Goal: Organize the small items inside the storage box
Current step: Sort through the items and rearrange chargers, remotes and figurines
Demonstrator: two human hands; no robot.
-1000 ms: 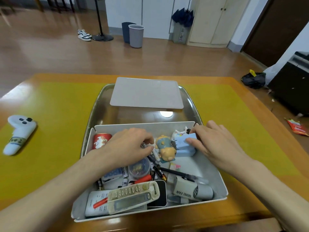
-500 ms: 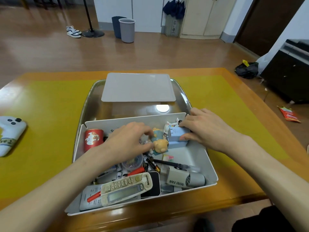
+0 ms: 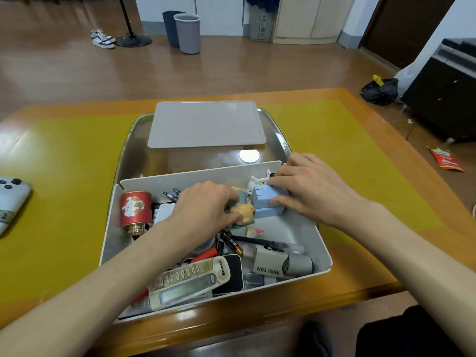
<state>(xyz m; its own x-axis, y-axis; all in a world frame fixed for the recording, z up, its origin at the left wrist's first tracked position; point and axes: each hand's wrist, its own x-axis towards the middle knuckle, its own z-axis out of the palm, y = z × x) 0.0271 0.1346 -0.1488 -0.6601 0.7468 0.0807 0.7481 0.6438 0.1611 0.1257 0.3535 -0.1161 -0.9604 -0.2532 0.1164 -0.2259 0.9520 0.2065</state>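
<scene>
Here, 2 bare hands work inside a white storage box (image 3: 110,228) at table centre: the left hand (image 3: 203,210) curls its fingers around a small pig figurine (image 3: 243,208) mid-box, while the right hand (image 3: 309,191), at 2 o'clock from it, pinches a pale blue charger block (image 3: 266,203) between thumb and fingertips at the back wall. Both look light, rigid and smooth, likely best gripped across their flat sides. A red tin (image 3: 135,208) lies at 9 o'clock, a remote (image 3: 188,282) at 6.

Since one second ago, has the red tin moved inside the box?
No. The red tin still lies in the far left corner of the storage box.
</scene>
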